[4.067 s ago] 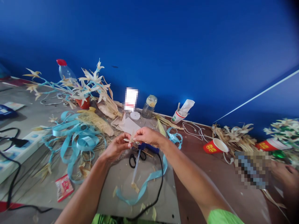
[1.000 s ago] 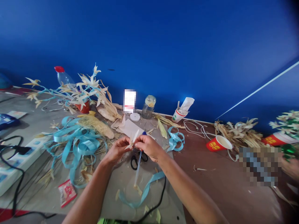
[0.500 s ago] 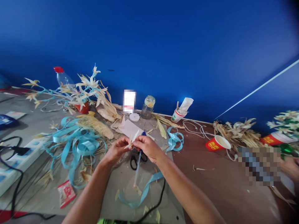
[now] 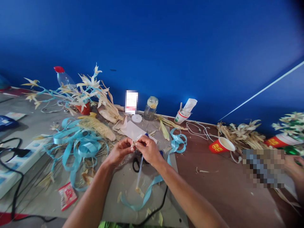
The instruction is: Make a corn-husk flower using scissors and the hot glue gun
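Close together over the middle of the table, my left hand (image 4: 120, 153) and my right hand (image 4: 150, 150) pinch a small pale husk flower (image 4: 137, 138) between their fingertips. Its petals point up, and my fingers cover its base. Under my right hand, a translucent stick (image 4: 140, 174) slants down across the table, its upper end hidden. Beside it lie scissors with black handles (image 4: 136, 165), partly covered by my hands. A light blue ribbon (image 4: 142, 204) curls below my right wrist. Just beyond my fingers is a flat sheet of paper (image 4: 130, 129).
At left are a ribbon heap (image 4: 87, 148), husk flowers on blue stems (image 4: 91, 83), a power strip (image 4: 26, 161) and a red packet (image 4: 67, 195). A glass jar (image 4: 150, 109) stands behind. At right are a red paper cup (image 4: 220, 146), dry husks (image 4: 242, 134) and another person's hand (image 4: 295, 169).
My right fingers have closed further over the flower, so less of its petals shows. My left hand stays almost in place. The other person's hand at right has shifted slightly.
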{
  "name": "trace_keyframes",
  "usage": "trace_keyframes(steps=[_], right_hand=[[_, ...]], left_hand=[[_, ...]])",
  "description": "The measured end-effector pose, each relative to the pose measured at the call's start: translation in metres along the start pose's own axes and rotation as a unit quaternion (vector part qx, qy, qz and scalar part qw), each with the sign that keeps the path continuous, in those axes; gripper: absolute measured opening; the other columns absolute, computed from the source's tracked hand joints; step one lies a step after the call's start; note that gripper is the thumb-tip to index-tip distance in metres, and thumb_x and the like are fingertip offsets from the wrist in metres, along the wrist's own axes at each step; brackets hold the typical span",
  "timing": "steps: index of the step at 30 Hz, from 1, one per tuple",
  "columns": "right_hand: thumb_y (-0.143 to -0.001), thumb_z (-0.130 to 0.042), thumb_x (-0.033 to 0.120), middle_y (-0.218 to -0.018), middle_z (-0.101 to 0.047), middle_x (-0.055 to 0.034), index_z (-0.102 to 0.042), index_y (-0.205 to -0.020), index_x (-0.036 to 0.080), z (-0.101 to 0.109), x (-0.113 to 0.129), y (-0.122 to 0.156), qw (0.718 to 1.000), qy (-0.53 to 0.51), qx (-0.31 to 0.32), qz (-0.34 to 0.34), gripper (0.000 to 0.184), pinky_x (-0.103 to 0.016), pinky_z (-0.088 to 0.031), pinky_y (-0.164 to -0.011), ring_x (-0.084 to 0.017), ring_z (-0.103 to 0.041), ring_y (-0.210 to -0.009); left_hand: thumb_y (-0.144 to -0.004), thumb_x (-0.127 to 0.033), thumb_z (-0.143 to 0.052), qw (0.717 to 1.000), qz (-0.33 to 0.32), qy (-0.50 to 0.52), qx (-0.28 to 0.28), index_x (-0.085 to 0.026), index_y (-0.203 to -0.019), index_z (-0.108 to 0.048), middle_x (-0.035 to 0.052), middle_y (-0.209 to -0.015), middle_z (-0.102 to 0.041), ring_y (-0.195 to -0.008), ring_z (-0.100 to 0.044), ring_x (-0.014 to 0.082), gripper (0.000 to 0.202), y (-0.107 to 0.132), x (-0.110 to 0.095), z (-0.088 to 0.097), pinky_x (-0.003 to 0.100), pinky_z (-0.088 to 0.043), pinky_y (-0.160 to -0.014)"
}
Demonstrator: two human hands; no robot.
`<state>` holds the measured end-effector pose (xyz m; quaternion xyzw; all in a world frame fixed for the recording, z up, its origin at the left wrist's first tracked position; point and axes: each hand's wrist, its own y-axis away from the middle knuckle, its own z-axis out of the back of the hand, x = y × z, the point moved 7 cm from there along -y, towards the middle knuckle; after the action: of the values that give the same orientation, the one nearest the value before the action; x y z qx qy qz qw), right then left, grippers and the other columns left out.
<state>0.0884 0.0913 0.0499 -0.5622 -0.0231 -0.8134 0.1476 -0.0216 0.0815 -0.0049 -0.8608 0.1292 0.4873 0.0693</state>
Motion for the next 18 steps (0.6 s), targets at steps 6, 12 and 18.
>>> trace_keyframes(steps=[6, 12, 18], right_hand=[[-0.069, -0.051, 0.024, -0.059, -0.049, 0.0031, -0.055, -0.063, 0.018, -0.008, -0.012, -0.001, 0.995, -0.079, 0.028, -0.055, 0.009, -0.022, -0.035, -0.058, -0.012, -0.045, -0.06], [-0.069, -0.055, 0.03, -0.054, -0.047, 0.005, -0.055, -0.063, 0.017, -0.013, -0.016, 0.004, 0.984, -0.137, 0.037, -0.111, 0.015, -0.021, -0.031, -0.051, -0.009, -0.039, -0.052], [-0.077, -0.05, 0.028, -0.064, -0.055, 0.0011, -0.061, -0.073, 0.017, 0.013, -0.017, 0.013, 0.997, -0.025, 0.022, -0.071, 0.016, -0.023, -0.038, -0.058, -0.012, -0.048, -0.06]], left_hand=[[-0.063, -0.015, -0.074, 1.0, 0.0, 0.0, -0.003, -0.014, -0.072, -0.059, 0.0002, -0.068, -0.059, -0.065, -0.051, 0.01, 0.017, 0.0, 0.002, 0.003, 0.022, -0.037, -0.065], [-0.062, -0.015, -0.074, 1.0, 0.0, -0.008, 0.004, -0.014, -0.069, -0.059, 0.0004, -0.065, -0.06, -0.062, -0.053, 0.0103, 0.017, -0.001, 0.005, 0.005, 0.023, -0.037, -0.063], [-0.063, -0.018, -0.074, 1.0, -0.01, -0.028, 0.003, -0.014, -0.067, -0.06, 0.0014, -0.066, -0.061, -0.059, -0.051, 0.0095, 0.015, -0.002, 0.004, 0.006, 0.022, -0.036, -0.059]])
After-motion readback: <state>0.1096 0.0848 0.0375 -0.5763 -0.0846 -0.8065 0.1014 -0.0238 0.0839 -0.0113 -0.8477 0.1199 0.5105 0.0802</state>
